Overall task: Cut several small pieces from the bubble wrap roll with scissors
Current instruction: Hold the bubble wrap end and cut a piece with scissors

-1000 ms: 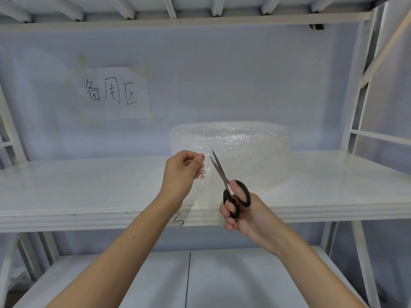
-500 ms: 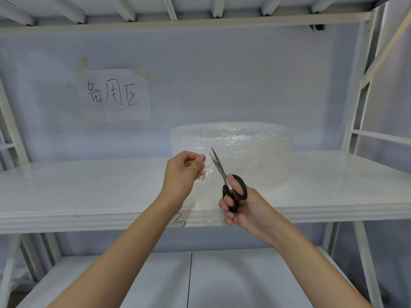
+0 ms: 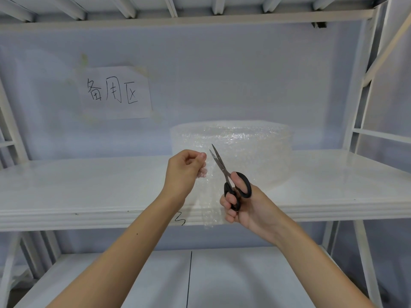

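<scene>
A wide clear bubble wrap roll (image 3: 251, 150) stands on the white middle shelf (image 3: 89, 187). A loose strip of bubble wrap (image 3: 209, 203) hangs from it over the shelf's front edge. My left hand (image 3: 184, 172) pinches the upper edge of that strip between thumb and fingers. My right hand (image 3: 242, 203) grips black-handled scissors (image 3: 231, 178), blades slightly apart and pointing up-left, their tips just right of my left fingertips at the strip's top edge.
A paper sign with handwritten characters (image 3: 115, 92) is taped to the back wall. White rack uprights (image 3: 360, 103) frame the right side, another (image 3: 9, 121) the left. A lower shelf (image 3: 191, 276) lies below my arms.
The scissors' blades have spread a little at the strip's top edge. Both hands stay almost where they were.
</scene>
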Demonstrator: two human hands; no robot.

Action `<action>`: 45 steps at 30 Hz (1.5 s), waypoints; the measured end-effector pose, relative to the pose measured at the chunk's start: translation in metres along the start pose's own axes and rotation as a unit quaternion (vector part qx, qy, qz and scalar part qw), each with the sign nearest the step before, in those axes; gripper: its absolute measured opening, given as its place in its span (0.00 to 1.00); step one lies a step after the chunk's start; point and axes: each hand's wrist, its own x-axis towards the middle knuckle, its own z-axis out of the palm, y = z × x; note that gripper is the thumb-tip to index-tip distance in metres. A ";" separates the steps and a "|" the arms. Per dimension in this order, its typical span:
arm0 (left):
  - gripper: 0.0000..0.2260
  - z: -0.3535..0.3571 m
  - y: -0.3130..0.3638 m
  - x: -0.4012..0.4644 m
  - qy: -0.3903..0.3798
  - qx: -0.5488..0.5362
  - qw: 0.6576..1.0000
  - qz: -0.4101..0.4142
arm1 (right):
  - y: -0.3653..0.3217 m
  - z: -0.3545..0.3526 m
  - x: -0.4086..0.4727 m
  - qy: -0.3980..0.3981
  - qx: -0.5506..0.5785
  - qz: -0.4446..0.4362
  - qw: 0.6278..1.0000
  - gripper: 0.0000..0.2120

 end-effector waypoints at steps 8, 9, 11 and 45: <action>0.06 0.002 -0.001 0.000 0.007 -0.009 1.000 0.001 | -0.002 -0.001 0.001 0.005 -0.007 -0.004 1.000 0.22; 0.06 0.003 -0.001 0.000 0.007 -0.009 1.000 0.000 | -0.002 -0.001 0.000 0.007 -0.005 -0.004 1.000 0.22; 0.06 0.003 -0.001 0.000 0.006 -0.009 1.000 0.001 | -0.002 -0.001 -0.001 0.008 -0.006 -0.009 1.000 0.21; 0.05 -0.001 0.006 -0.007 0.006 0.003 1.000 0.017 | -0.011 0.004 0.000 0.024 -0.003 0.005 1.000 0.23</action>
